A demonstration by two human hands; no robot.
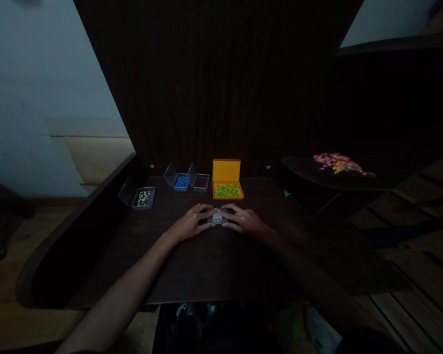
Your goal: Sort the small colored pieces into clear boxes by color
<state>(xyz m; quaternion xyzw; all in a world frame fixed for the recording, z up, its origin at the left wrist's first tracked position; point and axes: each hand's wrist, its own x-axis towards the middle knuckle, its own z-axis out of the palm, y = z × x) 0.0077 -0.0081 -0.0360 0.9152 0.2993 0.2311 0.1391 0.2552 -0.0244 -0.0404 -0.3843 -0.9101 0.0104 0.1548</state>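
Both hands meet at a small clear plastic box on the dark tabletop, with something whitish showing in its middle. My left hand grips its left side, fingers along the top and thumb at the near edge. From the right, my right hand holds it the same way. The fingers hide much of the box, and I cannot tell whether its lid is closed. Just beyond the hands, a yellow box stands with its lid up, holding many small green pieces.
Left of the yellow box are open clear boxes with dark red pieces, blue pieces and cream pieces. A pile of pink and yellow pieces lies on a rounded side shelf. A raised side panel borders the desk's left.
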